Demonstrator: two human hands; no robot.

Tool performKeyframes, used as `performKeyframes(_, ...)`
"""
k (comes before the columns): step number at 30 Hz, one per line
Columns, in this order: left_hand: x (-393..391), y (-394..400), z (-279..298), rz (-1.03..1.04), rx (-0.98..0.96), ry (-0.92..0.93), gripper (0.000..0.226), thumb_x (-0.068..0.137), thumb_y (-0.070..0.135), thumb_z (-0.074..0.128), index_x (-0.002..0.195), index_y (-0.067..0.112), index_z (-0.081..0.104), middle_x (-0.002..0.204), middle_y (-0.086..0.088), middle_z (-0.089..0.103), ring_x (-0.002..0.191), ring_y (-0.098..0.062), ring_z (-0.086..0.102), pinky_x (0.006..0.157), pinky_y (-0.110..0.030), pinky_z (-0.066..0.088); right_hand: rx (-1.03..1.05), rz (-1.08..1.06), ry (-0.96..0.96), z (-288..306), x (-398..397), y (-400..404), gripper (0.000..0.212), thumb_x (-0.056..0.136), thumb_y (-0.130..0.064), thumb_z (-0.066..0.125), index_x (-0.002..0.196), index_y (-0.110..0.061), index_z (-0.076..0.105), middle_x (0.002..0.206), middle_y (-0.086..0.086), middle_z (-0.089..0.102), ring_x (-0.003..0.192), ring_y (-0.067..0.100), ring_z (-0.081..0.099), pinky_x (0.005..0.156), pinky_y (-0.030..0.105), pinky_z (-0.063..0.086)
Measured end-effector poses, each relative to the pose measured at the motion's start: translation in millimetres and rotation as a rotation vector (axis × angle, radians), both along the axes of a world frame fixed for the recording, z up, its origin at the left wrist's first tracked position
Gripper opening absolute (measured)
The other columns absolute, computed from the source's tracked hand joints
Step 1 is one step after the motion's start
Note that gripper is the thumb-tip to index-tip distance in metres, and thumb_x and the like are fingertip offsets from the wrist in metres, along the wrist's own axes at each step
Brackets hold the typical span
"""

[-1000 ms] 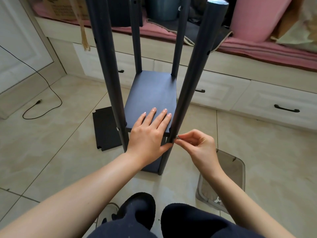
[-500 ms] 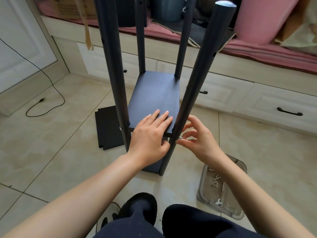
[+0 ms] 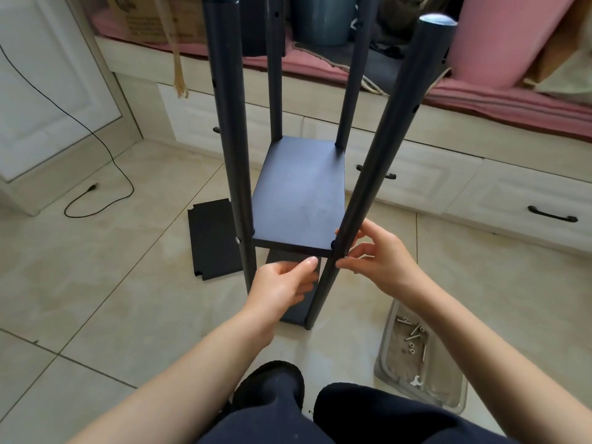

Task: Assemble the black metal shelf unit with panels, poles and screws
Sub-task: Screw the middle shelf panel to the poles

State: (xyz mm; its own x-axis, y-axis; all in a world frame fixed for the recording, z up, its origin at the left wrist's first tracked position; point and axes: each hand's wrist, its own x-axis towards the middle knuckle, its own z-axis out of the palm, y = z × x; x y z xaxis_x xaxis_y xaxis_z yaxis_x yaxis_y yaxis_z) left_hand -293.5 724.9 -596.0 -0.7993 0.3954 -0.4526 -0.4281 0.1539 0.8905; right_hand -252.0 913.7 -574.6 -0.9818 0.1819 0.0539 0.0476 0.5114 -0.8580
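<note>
- The right hand [image 3: 379, 261] is the working grip: its thumb and fingertips close around the near right pole [image 3: 368, 187] at the shelf corner, apparently pinching a screw there, though the screw itself is too small to make out.
- The left hand [image 3: 282, 283] reaches under the front edge of the middle panel [image 3: 298, 193], fingers curled beneath and thumb pointing toward the corner; it seems to support the panel from below.
- The shelf unit stands on the tiled floor [image 3: 128, 315] just ahead of the person's knees, four poles upright, with a lower panel [image 3: 298, 310] near the pole feet.
- Judged by looks, the metal parts are stiff and smooth; poles offer a sure hold, while panel edges are thin and best carried from underneath. Small screws slip easily from fingers.
- Both forearms extend forward and converge on that corner, wrists roughly level.
- A spare panel [image 3: 213, 238] lies flat on the floor to the left; a clear tray [image 3: 419, 357] with screws sits to the right.
</note>
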Motion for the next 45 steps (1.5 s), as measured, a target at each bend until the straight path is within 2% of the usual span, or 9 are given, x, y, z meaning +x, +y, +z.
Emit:
performKeyframes(3,-6,14,0,0.044,0.246,-0.198,0.019,0.092,0.033,0.070,0.108,0.023,0.068,0.110,0.007,0.074,0.112,-0.013,0.063,0.107,-0.036,0.044,0.031,0.006,0.001,2,0,0,0.051,0.076,-0.003,0.082,0.108,-0.036,0.060,0.100,0.001,0.060,0.068,0.017,0.068,0.065,0.021,0.055)
performKeyframes(7,-14,27,1,0.082,0.350,-0.181,0.025,0.094,0.019,0.069,0.118,0.015,0.069,0.114,0.000,0.075,0.115,-0.019,0.066,0.105,-0.035,0.044,0.093,0.000,0.020,4,-1,2,0.055,0.072,-0.004,0.085,0.095,-0.046,0.059,0.096,0.001,0.062,0.065,0.019,0.068,0.064,0.019,0.053)
performKeyframes(13,-16,30,-4,0.158,0.379,-0.129,0.025,0.093,0.014,0.070,0.117,0.010,0.068,0.116,-0.007,0.074,0.113,-0.022,0.068,0.103,-0.035,0.049,0.121,0.023,0.032,4,5,6,0.059,0.074,-0.004,0.084,0.094,-0.052,0.057,0.092,-0.001,0.060,0.059,0.011,0.068,0.056,0.011,0.046)
performKeyframes(19,-16,37,-6,0.197,0.407,-0.123,0.029,0.094,0.012,0.068,0.122,0.007,0.065,0.119,-0.010,0.072,0.113,-0.023,0.068,0.107,-0.039,0.048,0.156,0.057,0.043,7,8,7,0.056,0.079,0.007,0.075,0.103,-0.041,0.057,0.096,0.002,0.060,0.068,0.010,0.069,0.071,0.019,0.055)
performKeyframes(26,-16,35,-6,0.187,0.420,-0.117,0.023,0.094,0.011,0.068,0.116,0.008,0.068,0.117,-0.011,0.073,0.114,-0.025,0.068,0.107,-0.040,0.049,0.167,0.067,0.061,8,6,3,0.057,0.078,0.008,0.075,0.100,-0.042,0.057,0.094,0.004,0.060,0.067,0.012,0.066,0.073,0.024,0.057)
performKeyframes(29,-16,34,-6,0.180,0.422,-0.115,0.020,0.094,0.011,0.067,0.114,0.008,0.068,0.116,-0.011,0.074,0.111,-0.025,0.070,0.102,-0.036,0.052,0.182,0.066,0.066,8,5,2,0.054,0.078,0.007,0.077,0.102,-0.038,0.058,0.095,0.005,0.061,0.069,0.012,0.066,0.074,0.023,0.057)
performKeyframes(33,-15,34,-4,0.157,0.410,-0.111,0.019,0.095,0.013,0.067,0.112,0.005,0.069,0.111,-0.011,0.075,0.100,-0.022,0.074,0.080,-0.024,0.058,0.192,0.057,0.077,8,6,2,0.055,0.076,0.007,0.078,0.102,-0.038,0.059,0.094,0.007,0.063,0.073,0.011,0.068,0.075,0.019,0.056)
performKeyframes(38,-14,34,-2,0.147,0.379,-0.100,0.017,0.096,0.016,0.066,0.111,0.008,0.069,0.111,-0.009,0.076,0.103,-0.022,0.073,0.085,-0.027,0.056,0.184,0.050,0.056,8,4,3,0.047,0.075,0.005,0.080,0.109,-0.023,0.064,0.092,0.008,0.066,0.070,0.008,0.069,0.074,0.017,0.055)
performKeyframes(45,-14,34,-2,0.147,0.354,-0.120,0.017,0.097,0.017,0.066,0.110,0.007,0.071,0.108,-0.008,0.077,0.102,-0.020,0.073,0.082,-0.025,0.055,0.213,0.072,0.052,13,1,5,0.057,0.075,0.000,0.083,0.100,-0.044,0.058,0.089,-0.004,0.061,0.066,0.009,0.065,0.069,0.021,0.056)
